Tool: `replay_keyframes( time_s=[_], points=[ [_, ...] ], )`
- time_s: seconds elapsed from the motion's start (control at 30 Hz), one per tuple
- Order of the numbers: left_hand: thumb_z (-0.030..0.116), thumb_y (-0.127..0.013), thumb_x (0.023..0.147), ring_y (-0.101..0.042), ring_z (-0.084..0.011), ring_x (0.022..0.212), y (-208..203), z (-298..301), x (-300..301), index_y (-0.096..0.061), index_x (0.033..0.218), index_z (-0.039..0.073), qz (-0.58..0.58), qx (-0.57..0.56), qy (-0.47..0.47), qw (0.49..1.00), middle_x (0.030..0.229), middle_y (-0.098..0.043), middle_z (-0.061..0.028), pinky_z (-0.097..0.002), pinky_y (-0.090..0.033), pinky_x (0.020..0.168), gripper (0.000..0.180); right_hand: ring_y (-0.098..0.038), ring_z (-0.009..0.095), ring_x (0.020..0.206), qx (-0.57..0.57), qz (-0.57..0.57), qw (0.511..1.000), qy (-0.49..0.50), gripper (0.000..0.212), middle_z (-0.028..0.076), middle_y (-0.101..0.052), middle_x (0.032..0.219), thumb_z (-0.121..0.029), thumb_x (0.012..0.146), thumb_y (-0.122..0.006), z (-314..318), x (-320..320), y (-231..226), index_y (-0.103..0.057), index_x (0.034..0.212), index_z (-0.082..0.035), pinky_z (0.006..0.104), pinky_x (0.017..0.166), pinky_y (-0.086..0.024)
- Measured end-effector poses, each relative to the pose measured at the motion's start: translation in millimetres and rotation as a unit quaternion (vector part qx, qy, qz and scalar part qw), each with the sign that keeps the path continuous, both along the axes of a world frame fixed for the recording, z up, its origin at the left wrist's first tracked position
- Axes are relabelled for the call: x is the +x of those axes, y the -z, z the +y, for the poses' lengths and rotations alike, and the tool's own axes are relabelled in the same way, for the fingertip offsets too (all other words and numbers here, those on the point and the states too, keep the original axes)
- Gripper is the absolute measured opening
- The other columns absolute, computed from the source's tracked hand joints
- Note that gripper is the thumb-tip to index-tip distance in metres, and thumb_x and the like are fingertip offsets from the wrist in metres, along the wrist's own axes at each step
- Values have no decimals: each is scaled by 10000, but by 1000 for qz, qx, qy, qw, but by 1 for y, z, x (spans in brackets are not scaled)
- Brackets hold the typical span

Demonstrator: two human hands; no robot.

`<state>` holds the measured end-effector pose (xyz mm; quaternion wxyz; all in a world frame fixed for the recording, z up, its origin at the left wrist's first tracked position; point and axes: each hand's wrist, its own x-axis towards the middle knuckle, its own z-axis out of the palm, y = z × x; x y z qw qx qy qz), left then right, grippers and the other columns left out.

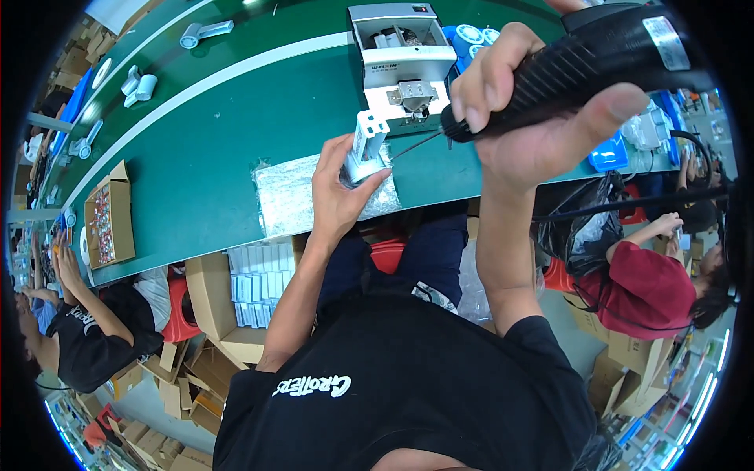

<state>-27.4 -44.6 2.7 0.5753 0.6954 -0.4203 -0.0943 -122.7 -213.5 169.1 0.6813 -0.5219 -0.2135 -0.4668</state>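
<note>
Driver (581, 71) looked matt, ribbed plastic; bit (418, 145) looked metal. Part (368, 141) was smooth plastic, slightly glossy. Surface (236, 110) was smooth with a soft sheen; mat (290, 196) was crinkled, shiny plastic. Feeder (399, 73) looked smooth, shiny metal. Carton (208, 298) was matt cardboard, shirt (416, 369) matt cloth, bag (583, 208) glossy, wrinkled plastic.

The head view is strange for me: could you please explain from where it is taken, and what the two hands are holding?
There is no robot here: a person works bare-handed. A wide fisheye camera on the head looks down, so straight edges look bent. The left hand holds a pale plastic part over a shiny sheet. The right hand grips a black handheld tool, whose thin shaft points toward the part. On the green table stand a silver machine and, at the left, a cardboard box of small items.
</note>
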Motion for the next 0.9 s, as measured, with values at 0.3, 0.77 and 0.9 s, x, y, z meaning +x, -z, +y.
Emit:
replay_keyframes(
  time_s=[0.3, 0.77, 0.9],
  points=[
    [116, -909, 741, -650, -258, 1101, 0, -2, 1, -639, 1298, -50, 2, -11, 1, 1000, 1223, -634, -147, -350, -523, 946, 641, -537, 141, 490, 13, 179, 977, 118, 1004, 35, -500, 576, -1031, 761, -249, 31, 24, 19, -499, 713, -60, 250, 489, -430],
    [101, -900, 749, -647, -249, 1094, -3, -1, 1, -635, 1297, -62, 11, -5, 7, 1000, 1216, -628, -147, -344, -519, 949, 630, -536, 128, 494, -19, 177, 978, 107, 985, 32, -502, 574, -1024, 770, -256, 29, 26, 26, -498, 712, -71, 236, 476, -423],
    [100, -900, 749, -648, -248, 1096, -3, 0, 1, -636, 1302, -51, 10, -10, 8, 1000, 1218, -627, -142, -344, -520, 948, 632, -528, 130, 492, -24, 168, 980, 100, 1007, 33, -503, 596, -1011, 780, -280, 30, 29, 25, -544, 830, -41, 237, 472, -428]
  ],
)
